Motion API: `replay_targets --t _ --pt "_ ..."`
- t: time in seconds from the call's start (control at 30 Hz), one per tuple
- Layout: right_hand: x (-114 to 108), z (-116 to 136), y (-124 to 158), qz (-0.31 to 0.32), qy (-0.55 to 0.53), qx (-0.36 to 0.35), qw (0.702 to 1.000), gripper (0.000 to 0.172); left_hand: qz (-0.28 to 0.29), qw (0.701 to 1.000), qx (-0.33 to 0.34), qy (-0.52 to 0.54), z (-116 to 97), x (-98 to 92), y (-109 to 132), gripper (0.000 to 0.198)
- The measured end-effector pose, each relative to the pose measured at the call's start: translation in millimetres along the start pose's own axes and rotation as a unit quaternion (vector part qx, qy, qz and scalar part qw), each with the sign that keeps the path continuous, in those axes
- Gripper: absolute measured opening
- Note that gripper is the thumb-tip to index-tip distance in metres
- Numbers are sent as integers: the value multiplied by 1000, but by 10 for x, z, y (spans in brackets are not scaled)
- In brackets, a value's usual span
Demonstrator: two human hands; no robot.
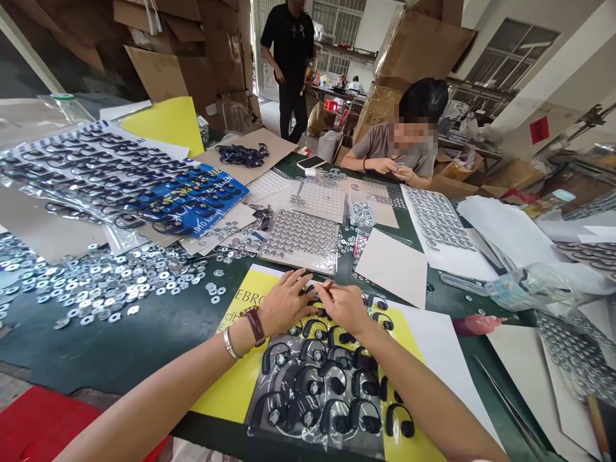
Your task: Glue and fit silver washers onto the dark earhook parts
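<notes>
My left hand [285, 300] lies with its fingers stretched out flat over black ear-hook parts [327, 378] spread on a clear film over a yellow sheet [234, 385]. It wears a brown watch and a bangle. My right hand [344, 304] is beside it, fingers pinched on a thin brown stick-like tool at the far end of the hooks. The two hands nearly touch.
Loose silver washers [110, 282] cover the green table [158, 327] at left. Trays of washers [302, 239], sheets of hooks [120, 173], white paper [392, 263] and tweezers [510, 404] lie around. A seated person [404, 144] works across the table; another stands behind [289, 64].
</notes>
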State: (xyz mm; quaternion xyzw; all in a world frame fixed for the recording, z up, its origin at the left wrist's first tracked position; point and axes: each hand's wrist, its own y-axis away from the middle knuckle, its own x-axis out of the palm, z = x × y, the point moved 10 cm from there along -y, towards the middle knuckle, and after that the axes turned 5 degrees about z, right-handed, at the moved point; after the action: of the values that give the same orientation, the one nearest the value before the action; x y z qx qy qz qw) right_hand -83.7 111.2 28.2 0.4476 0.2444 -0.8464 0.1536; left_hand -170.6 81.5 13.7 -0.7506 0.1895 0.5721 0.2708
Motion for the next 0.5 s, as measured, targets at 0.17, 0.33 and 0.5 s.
replay_targets --t 0.17,0.33,0.5 --pt "28 -13 -107 10 -44 22 999 46 5 1000 12 -4 -19 -24 -9 36" --pt "46 -219 -127 17 -133 65 989 48 14 999 49 -4 -80 -39 -42 40" --pt "-208 -619 -116 -53 -244 141 958 57 16 996 92 -3 -245 -53 -175 45"
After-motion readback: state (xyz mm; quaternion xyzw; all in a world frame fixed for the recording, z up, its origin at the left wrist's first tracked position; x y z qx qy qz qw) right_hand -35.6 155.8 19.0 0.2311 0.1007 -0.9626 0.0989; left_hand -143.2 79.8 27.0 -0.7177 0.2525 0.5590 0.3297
